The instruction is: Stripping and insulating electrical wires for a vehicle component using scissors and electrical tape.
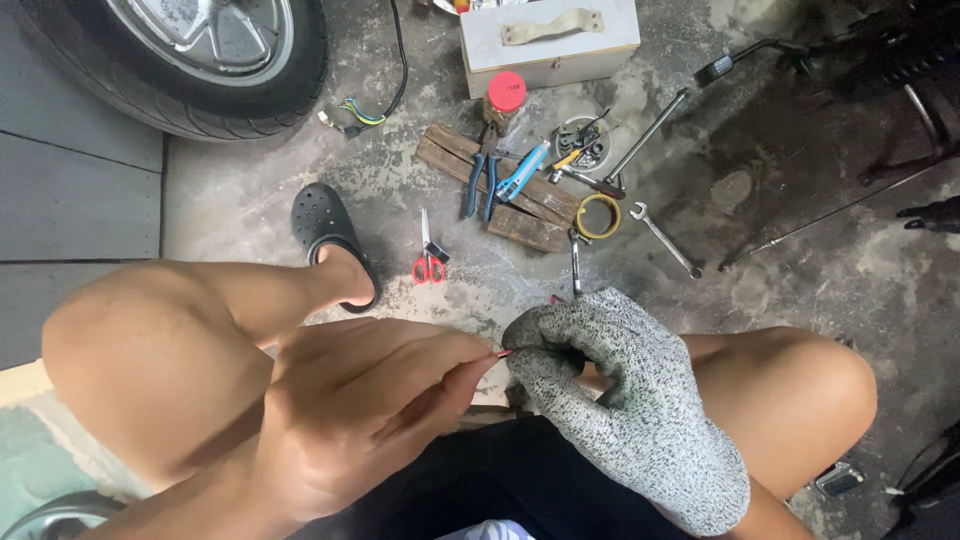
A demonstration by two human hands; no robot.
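Near the knees, the bare left hand (370, 400) and gloved right hand (620, 390) pinch opposite ends of a thin red wire (502, 352). Step in hand: working the wire end. Red scissors (429, 262) lie farther out on the concrete floor (800, 270).

**Colours on my garage floor**

My right hand (630, 400) wears a speckled grey-and-white glove; my left hand (370, 400) is bare, pinching a thin red wire (500, 353). Beyond the wire lie red-handled scissors (430, 262). Further off, blue-handled pliers (482, 182) rest on brown wood planks (520, 205), beside a yellow tape ring (598, 215). My clog (325, 235) is black.
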